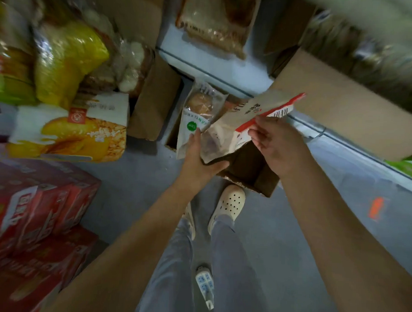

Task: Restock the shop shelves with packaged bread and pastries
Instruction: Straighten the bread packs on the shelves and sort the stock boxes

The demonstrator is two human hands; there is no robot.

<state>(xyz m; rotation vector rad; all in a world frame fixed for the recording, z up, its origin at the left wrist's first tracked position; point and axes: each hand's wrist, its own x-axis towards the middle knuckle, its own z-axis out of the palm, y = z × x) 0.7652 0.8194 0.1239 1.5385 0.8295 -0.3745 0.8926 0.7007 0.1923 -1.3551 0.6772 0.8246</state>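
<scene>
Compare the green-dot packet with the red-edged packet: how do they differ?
Pose: the green-dot packet stands nearly upright in the left hand; the red-edged packet lies slanted, pinched by the right hand.
Look: the green-dot packet has a clear window showing a brown bun; the red-edged packet shows only print and a barcode.
Both are pale packets held above the open box.

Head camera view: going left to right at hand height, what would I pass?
White-and-yellow printed bread packet → white plastic packet with a round green sticker → pale flat packet with a red edge → big brown cardboard box flap.
</scene>
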